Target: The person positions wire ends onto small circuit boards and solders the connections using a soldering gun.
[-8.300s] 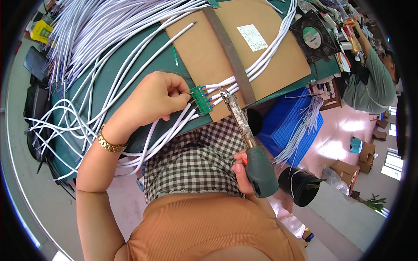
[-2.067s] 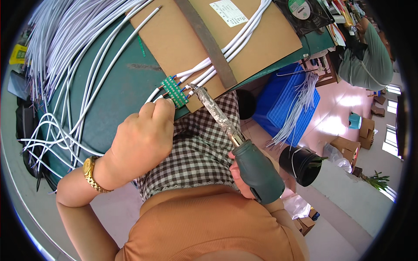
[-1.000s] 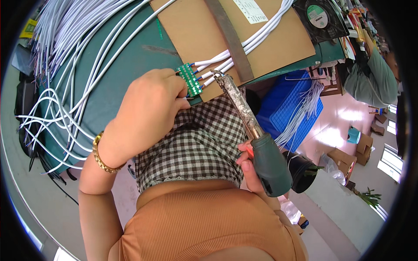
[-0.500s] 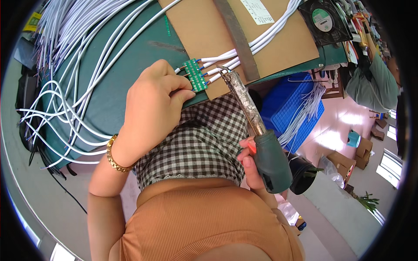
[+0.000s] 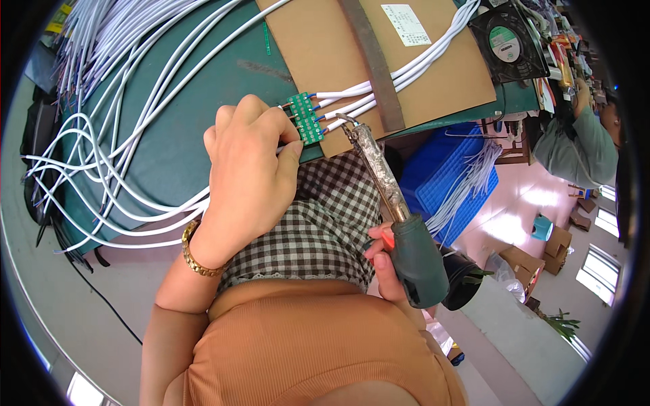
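Note:
A small green circuit board (image 5: 306,120) lies at the edge of a cardboard sheet. White cables (image 5: 345,115) with bared coloured wire ends meet its right side. My left hand (image 5: 252,159) is closed in a pinch at the board's left edge, on a white cable (image 5: 196,203) that mostly hides under the fingers. Brown wire shows between that hand and the board. My right hand (image 5: 387,267) grips a soldering iron (image 5: 386,183) by its dark green handle. The bent tip hovers just right of the board, over the white cables; contact cannot be made out.
A rusty metal bar (image 5: 376,68) lies across the cables on the cardboard (image 5: 447,81). More white cables (image 5: 128,27) spread over the green table (image 5: 203,88) at left. Far right are a black fan (image 5: 508,44) and a seated person (image 5: 575,149). Below stands a blue crate (image 5: 440,183).
My left hand has shifted a little to the right with its fingers more bunched, and the cables by its wrist have lifted. The soldering iron stays nearly in place; the view has shifted slightly.

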A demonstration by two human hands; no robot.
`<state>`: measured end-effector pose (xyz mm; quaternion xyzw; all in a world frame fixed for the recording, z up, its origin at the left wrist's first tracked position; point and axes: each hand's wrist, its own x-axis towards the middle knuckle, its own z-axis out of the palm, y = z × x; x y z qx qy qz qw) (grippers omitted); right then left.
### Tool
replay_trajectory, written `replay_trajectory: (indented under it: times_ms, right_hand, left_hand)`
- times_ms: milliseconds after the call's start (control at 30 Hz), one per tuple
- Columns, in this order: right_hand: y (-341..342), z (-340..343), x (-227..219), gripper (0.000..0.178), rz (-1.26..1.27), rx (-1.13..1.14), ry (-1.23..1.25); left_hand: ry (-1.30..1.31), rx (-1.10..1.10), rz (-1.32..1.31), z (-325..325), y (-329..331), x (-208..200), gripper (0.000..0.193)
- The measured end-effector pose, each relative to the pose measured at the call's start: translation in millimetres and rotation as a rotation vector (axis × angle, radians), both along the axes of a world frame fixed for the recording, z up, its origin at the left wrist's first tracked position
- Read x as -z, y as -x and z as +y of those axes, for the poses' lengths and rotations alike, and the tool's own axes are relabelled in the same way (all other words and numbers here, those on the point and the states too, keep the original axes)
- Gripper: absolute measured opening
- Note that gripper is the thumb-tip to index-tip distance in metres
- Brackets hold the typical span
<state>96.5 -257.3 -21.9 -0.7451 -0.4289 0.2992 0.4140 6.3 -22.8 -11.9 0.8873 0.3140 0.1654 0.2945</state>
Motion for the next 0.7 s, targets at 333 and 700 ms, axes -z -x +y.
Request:
replay_trajectory:
  times_ms: [333, 700]
  right_hand:
    - [6.5, -7.2, 4.8, 0.032, 0.295, 0.207, -0.230]
    - [-3.0, -10.1, -7.9, 0.028, -0.098, -0.089, 0.133]
  left_hand:
    - [-0.022, 0.001, 0.039, 1.5, -3.7, -0.5, 0.009]
    - [0.014, 0.014, 0.039, 3.4, -1.7, -1.5, 0.012]
